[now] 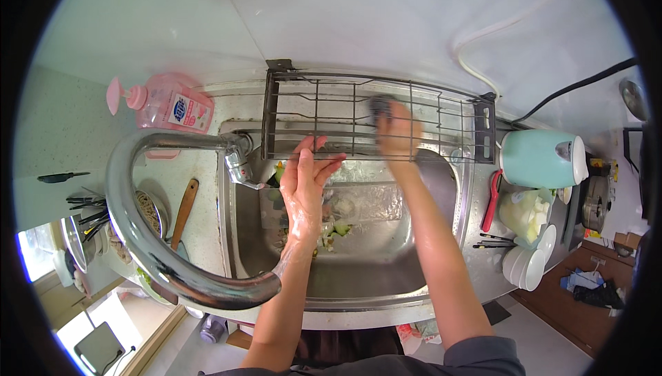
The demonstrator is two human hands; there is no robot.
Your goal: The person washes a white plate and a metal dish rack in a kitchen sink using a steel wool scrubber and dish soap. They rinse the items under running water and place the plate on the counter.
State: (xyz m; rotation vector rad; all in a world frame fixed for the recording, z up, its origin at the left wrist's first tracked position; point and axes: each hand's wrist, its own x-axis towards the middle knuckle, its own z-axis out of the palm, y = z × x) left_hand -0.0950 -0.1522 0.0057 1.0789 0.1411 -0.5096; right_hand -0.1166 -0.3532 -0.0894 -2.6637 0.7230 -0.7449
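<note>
A dark wire rack [357,117] spans the back edge of the stainless steel sink [362,277]. My left hand [306,171], wet, holds the rack's front wire with its fingers. Behind the rack's wires, my right hand [401,130] is blurred and grips a dark scrubber [381,108]; its exact kind is unclear. A clear plastic panel or tray [372,205] lies in the sink below the hands, with vegetable scraps [339,230] under and beside it. The curved chrome faucet [150,252] reaches over my left forearm, and water runs onto that forearm.
At the left stand a pink soap pump bottle [178,104], a wooden-handled utensil [185,210] and a bowl of noodles [150,213]. At the right are a mint kettle [540,157], a red-handled peeler [492,201], a container of white chunks [527,215] and stacked white bowls [522,267].
</note>
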